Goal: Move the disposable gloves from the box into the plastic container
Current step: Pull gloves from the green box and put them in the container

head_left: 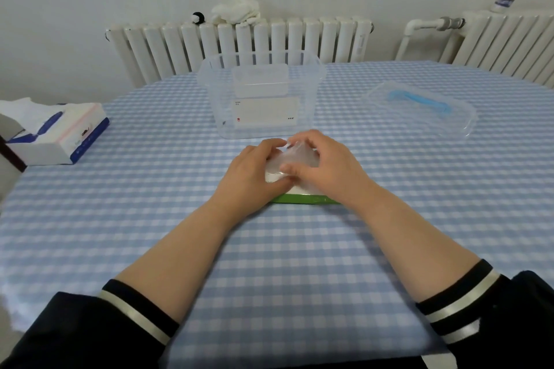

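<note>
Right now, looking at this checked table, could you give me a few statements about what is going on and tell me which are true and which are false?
1. The clear plastic container stands open, with no lid on it. True.
2. The clear lid with the blue handle lies on the table left of the container. False: it lies to the container's right.
3. Both hands are at the green and white glove box; the right hand pinches a thin, clear disposable glove. True.
4. The left hand rests on the blue and white tissue pack. False: it is at the glove box, far from the pack.
5. The container stands beyond the glove box, nearer the white radiator. True.
</note>
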Demonstrator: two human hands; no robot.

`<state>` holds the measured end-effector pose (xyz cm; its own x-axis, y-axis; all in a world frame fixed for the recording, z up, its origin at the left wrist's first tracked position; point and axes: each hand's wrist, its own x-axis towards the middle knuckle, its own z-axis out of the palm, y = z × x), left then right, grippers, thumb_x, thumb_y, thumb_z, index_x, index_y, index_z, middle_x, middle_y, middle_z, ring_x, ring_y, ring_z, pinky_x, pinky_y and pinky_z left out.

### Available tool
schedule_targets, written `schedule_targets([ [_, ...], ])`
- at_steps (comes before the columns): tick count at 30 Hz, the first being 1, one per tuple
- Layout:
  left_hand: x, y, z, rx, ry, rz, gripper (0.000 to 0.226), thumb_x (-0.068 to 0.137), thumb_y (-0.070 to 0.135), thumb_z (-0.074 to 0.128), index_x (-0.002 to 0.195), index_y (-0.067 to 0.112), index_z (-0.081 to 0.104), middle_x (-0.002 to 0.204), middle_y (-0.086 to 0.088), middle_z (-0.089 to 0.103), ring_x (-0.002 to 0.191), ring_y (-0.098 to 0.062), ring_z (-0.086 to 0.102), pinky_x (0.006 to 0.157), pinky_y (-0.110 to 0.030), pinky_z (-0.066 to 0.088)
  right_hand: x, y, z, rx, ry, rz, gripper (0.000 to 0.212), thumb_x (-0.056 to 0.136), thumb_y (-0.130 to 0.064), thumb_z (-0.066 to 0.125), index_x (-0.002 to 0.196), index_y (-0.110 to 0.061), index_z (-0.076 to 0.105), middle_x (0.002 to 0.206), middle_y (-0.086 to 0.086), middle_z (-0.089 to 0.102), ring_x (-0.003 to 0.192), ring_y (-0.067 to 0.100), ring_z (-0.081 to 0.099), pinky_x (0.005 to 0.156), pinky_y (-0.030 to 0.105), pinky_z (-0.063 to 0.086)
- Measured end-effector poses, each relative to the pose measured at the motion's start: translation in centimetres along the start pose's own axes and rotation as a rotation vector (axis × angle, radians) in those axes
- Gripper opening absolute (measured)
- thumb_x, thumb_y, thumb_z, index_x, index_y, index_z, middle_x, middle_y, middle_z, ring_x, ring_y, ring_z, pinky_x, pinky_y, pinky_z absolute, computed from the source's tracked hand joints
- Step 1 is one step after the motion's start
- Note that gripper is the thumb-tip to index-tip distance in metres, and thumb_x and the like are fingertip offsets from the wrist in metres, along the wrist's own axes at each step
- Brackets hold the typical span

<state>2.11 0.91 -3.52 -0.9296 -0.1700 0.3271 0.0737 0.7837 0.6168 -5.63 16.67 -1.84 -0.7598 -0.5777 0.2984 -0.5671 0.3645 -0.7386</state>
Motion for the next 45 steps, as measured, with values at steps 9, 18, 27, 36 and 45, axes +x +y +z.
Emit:
schedule_targets([
  [9, 0.1, 0.6, 0.4, 0.061, -0.060, -0.014, 0.061, 0.077, 0.047, 0.074, 0.130, 0.031, 0.047, 0.109, 0.011, 0.057, 0.103, -0.012, 0.049, 0.087, -0.028, 0.039, -0.1, -0.4, 0.2, 0.136, 0.104, -0.043, 0.014, 0.094, -0.023, 0.062, 0.084, -0.021, 0.071, 0.083, -0.012, 0.072, 0.084, 0.003, 0.066, 0.078, 0.024, 0.052],
  [18, 0.2, 1.5, 0.6, 0.137, -0.056, 0.101, 0.041, 0.079, 0.048, 0.073, 0.098, 0.035, 0.039, 0.090, 0.017, 0.051, 0.088, -0.009, 0.043, 0.076, -0.026, 0.032, -0.2, -0.6, -0.3, 0.048, 0.235, -0.229, 0.029, 0.098, -0.030, 0.049, 0.076, -0.017, 0.062, 0.062, -0.019, 0.056, 0.064, 0.003, 0.055, 0.060, 0.015, 0.040],
  [27, 2.5, 1.6, -0.7, 0.146, -0.092, 0.072, 0.040, 0.080, 0.048, 0.073, 0.073, 0.043, 0.034, 0.072, 0.025, 0.042, 0.082, -0.006, 0.039, 0.076, -0.026, 0.027, 1.7, 0.3, 0.1, -0.094, 0.331, -0.471, 0.053, 0.103, -0.040, 0.034, 0.077, -0.003, 0.061, 0.071, -0.010, 0.060, 0.066, 0.012, 0.057, 0.055, 0.017, 0.041],
  [36, 3.2, -0.6, -0.4, -0.048, -0.168, -0.043, 0.024, 0.077, 0.052, 0.075, 0.075, 0.059, 0.052, 0.081, 0.037, 0.055, 0.089, 0.009, 0.049, 0.081, -0.028, 0.040, 3.0, 2.6, -0.2, -0.125, 0.268, -0.581, 0.057, 0.104, -0.039, 0.030, 0.077, -0.001, 0.063, 0.070, 0.002, 0.068, 0.064, 0.013, 0.057, 0.053, 0.020, 0.041],
  [45, 2.3, -2.3, -1.1, -0.071, -0.325, -0.073, 0.069, 0.054, 0.079, 0.070, 0.117, 0.069, 0.045, 0.134, 0.038, 0.035, 0.136, 0.003, 0.025, 0.115, -0.036, 0.026, 2.7, 1.3, -0.8, 0.191, 0.118, -0.142, 0.034, 0.096, -0.041, 0.041, 0.068, -0.025, 0.048, 0.063, -0.021, 0.060, 0.062, -0.005, 0.054, 0.060, 0.009, 0.039],
])
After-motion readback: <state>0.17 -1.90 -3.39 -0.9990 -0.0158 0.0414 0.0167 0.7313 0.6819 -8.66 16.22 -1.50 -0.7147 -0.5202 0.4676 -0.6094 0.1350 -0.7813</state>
